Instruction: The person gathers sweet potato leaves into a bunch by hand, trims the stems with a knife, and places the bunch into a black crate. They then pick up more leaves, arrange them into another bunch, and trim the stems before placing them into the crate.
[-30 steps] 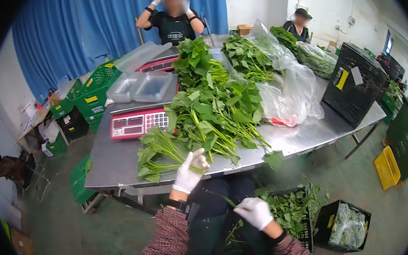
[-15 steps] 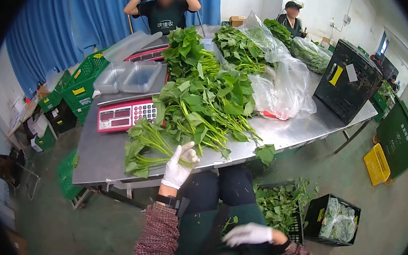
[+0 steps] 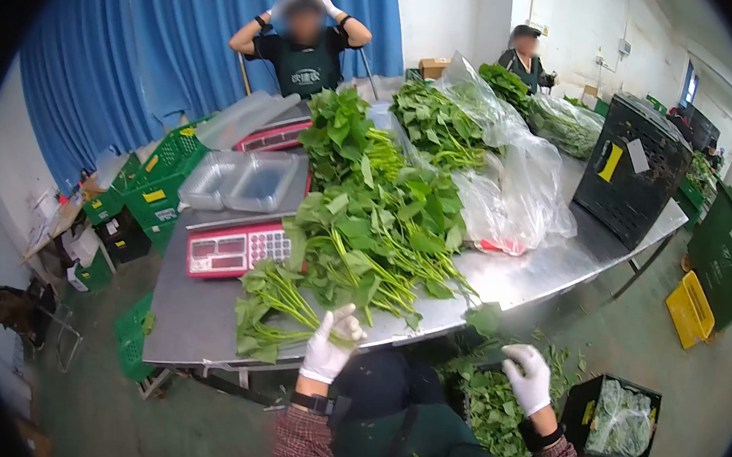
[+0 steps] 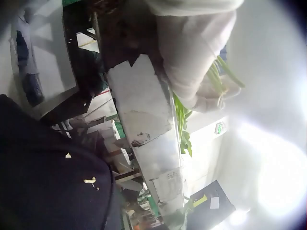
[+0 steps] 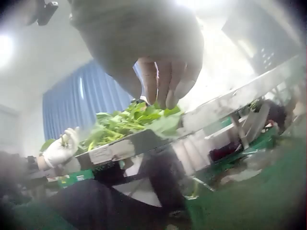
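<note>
My gloved left hand (image 3: pixel 331 345) grips a small bunch of leafy greens (image 3: pixel 276 308) by the stems at the table's front edge. Stem ends (image 4: pixel 218 79) poke out past its curled fingers in the left wrist view. My gloved right hand (image 3: pixel 529 379) hangs to the right of my lap, over a black crate of loose greens (image 3: pixel 494 409). The right wrist view shows its fingers (image 5: pixel 165 86) loosely bent and pointing down, with nothing visible between them. A large heap of the same greens (image 3: pixel 375 221) lies on the metal table (image 3: pixel 536 274) beyond the left hand.
Red-and-white scales (image 3: pixel 238 249) carry clear plastic trays (image 3: pixel 261 180) on the left. Behind the heap lie clear plastic bags (image 3: pixel 521 199) and an upended black crate (image 3: pixel 632 173). Another black crate (image 3: pixel 580 413) with bagged greens stands on the floor. A person (image 3: pixel 305 58) stands opposite.
My right hand held a single stem, dipped over my lap, then moved right and up over the crate; the stem is no longer seen in it. The left hand keeps its bunch.
</note>
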### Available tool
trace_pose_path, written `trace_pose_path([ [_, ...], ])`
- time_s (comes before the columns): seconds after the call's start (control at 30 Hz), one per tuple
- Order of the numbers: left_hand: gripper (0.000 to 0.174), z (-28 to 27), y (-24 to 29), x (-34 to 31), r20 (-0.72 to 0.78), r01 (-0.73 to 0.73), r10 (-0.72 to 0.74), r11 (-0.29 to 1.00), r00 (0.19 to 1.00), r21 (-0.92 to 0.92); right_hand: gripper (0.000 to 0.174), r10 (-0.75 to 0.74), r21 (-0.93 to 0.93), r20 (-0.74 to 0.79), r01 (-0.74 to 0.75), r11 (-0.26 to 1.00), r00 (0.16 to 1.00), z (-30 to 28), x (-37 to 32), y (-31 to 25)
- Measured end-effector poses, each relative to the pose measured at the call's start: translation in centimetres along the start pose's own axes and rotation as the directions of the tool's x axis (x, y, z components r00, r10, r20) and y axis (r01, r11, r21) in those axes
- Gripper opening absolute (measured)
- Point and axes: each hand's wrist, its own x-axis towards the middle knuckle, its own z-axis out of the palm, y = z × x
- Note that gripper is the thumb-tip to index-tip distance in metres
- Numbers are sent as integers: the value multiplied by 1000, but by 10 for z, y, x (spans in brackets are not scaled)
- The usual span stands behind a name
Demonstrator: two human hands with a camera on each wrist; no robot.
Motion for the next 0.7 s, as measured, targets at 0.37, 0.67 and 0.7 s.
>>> trace_pose_path([
  [0.37, 34, -3, -5, -1, -115, -55, 49, 997, 992, -52, 26, -276, -75, 151, 290, 954, 949, 162, 91, -109],
  [0.67, 32, -7, -5, 0, -72, -60, 55, 996, 996, -63, 19, 11, 427, 353, -172, 888, 935, 172, 90, -76],
  [0.7, 32, -3, -4, 2, -82, -61, 56, 997, 995, -55, 20, 99, 576, 529, -443, 687, 843, 170, 91, -70],
])
